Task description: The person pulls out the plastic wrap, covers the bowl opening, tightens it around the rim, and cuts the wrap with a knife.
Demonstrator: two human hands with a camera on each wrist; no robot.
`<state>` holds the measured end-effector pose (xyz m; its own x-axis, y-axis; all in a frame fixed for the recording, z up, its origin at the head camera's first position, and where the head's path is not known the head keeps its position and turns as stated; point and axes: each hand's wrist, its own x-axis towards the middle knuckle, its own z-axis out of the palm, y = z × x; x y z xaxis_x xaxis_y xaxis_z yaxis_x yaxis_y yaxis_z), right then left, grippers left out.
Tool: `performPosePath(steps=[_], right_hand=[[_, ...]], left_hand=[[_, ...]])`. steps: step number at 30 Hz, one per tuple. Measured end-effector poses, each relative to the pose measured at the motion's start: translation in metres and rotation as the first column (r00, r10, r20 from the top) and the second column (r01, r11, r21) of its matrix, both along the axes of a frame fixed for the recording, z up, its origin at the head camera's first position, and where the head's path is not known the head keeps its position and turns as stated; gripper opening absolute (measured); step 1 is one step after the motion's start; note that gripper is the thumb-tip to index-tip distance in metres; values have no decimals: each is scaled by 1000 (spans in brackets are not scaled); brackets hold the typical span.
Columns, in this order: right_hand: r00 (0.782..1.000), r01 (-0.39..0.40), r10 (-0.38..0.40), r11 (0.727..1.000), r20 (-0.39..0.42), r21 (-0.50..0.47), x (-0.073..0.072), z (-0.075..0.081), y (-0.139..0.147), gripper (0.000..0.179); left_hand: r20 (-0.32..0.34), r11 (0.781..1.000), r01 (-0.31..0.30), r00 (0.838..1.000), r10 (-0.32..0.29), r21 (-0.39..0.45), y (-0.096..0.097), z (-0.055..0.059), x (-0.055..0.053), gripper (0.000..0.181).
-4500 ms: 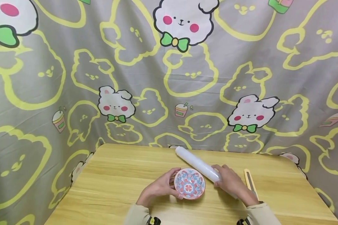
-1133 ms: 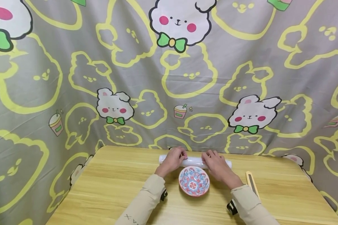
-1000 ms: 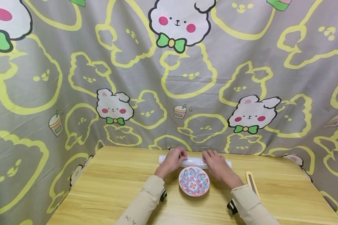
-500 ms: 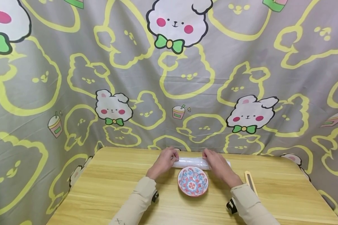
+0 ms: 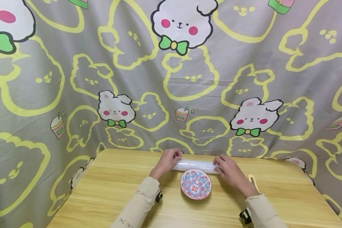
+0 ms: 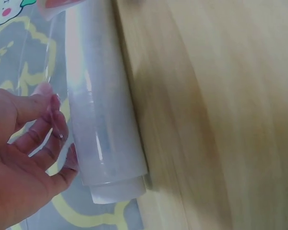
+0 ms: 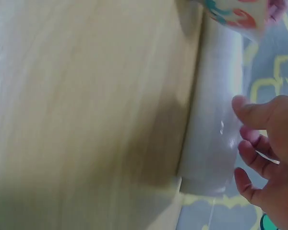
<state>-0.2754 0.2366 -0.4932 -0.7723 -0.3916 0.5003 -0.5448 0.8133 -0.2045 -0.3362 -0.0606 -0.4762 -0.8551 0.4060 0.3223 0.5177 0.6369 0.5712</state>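
A roll of clear plastic wrap (image 5: 198,165) lies crosswise near the back of the table, just behind a patterned red, white and blue bowl (image 5: 195,184). At the roll's left end, my left hand (image 5: 168,161) pinches the loose edge of the film between thumb and fingertips; the left wrist view shows the thin film (image 6: 49,52) drawn beside the roll. Over the right end is my right hand (image 5: 229,169). Its fingers (image 7: 252,160) are spread and loosely bent along the roll, with nothing between them; whether the thumb touches the roll is unclear.
A yellow utility knife (image 5: 252,181) lies right of the bowl, partly hidden behind the right forearm. A grey patterned curtain (image 5: 148,79) hangs close behind the wooden table (image 5: 117,180), near the roll.
The roll was first slanted under my right hand while my left held the bowl; it now lies crosswise behind the bowl. Lately, my left hand moved left and my right hand moved right.
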Motion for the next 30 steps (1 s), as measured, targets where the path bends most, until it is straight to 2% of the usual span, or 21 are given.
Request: performPosePath(steps=[5,11,15,19,25,30], right_hand=[[1000,12,-11,1000,27,-26,3,4,7,19],[1000,-18,18,1000,-24,11,2,1,5,20],[1000,-13,13,1000,-14,19,1,-1,4,21],[1000,-4,4,1000,-9,28,0,-3,5,18],[1000,-4,4,1000,1,8,0,1,3,16],[1000,0,-1,1000,-30,-9,-4,1,4,15]], left_hand=[[-1,999,-7,1000,7,41,-2,-1,0,15],[22,998,-8,1000,7,69,-2,1,1,12],[41,998,-18,999,16,68,-3,1,2,10],[35,999,-17,999,15,43,-5,-1,3,8],[22,997,-28,999,30,-76,-25,-5,7,11],[-7,1000,-15,1000,15,-24,-33,-6,4,7]])
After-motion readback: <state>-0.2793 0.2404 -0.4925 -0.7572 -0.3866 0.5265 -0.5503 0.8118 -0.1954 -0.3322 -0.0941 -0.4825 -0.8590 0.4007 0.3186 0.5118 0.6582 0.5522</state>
